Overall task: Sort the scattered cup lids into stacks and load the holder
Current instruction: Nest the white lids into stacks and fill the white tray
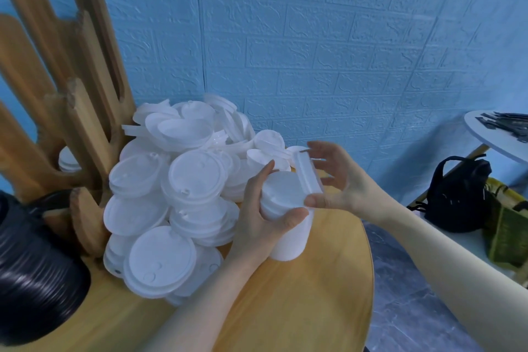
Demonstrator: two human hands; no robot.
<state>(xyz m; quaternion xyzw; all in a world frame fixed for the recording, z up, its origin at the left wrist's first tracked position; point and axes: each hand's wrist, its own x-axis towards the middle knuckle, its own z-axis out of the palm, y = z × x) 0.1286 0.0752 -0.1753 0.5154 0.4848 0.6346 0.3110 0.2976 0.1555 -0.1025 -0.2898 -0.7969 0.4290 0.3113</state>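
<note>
While both hands work over the round wooden table [300, 308], a white lid stack [285, 208] is being built beside the loose lid pile [177, 188].

Left hand [263, 217] grips the stack, thumb curled across its front and fingers wrapped behind, the stack tilted above the tabletop. Right hand [334, 180] pinches a single white lid [308, 174] on edge between thumb and spread fingers, just touching the stack's top rim. To the left stands the wooden slotted holder [71, 111], with a few lids showing low in one slot; black lids [31, 266] lie stacked at the table's left edge. A black backpack [457, 194] sits on the floor by a white side table [497, 137].
</note>
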